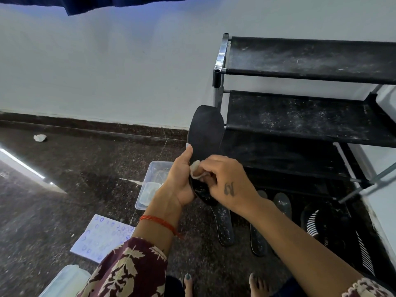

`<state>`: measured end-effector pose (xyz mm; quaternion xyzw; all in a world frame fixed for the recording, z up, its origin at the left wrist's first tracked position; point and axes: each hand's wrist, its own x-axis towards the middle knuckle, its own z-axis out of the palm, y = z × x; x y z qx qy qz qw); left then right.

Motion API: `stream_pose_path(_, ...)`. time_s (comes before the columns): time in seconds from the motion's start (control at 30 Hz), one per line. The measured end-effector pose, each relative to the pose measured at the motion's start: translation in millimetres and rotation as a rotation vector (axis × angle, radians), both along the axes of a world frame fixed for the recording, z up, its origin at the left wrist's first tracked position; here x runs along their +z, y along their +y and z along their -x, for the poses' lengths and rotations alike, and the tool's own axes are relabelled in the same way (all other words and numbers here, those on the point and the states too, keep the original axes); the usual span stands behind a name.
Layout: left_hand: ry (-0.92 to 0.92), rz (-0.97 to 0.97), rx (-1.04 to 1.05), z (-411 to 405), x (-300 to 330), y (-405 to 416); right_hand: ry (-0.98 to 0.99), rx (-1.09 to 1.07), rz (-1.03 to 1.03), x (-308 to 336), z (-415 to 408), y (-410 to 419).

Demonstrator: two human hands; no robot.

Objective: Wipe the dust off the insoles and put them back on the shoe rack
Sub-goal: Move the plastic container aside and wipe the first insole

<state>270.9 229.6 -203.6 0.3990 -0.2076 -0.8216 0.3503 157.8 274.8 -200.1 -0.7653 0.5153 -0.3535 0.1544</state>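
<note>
Right hand (222, 174) presses wipe (196, 171) on insole (205, 133).

Held insole (206, 131): black, matte, toe end raised and tilted up; heel end is gripped low down, in front of the rack's left end.
Wipe (196, 171): small, white, crumpled; is pressed against the held insole near its heel.
Floor insoles (224, 227): three dark ones are seen, speckled with pale dust, laid flat side by side below the rack.
Shoe rack (308, 116): black fabric shelves on metal tubes, heavily dusted, set against the wall.
</note>
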Motion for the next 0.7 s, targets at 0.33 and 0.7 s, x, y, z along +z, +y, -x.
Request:
stream_pose_path(0.33,0.006,0.035,0.009,2.3,4.6,1.9,0.045,-0.281,-0.01,3.3,22.8,-5.7)
stream_pose_path(0.7,0.048,0.007,0.035,-1.2,1.7,-2.3,-0.005,-0.085,-0.096,3.1,-2.3,5.3)
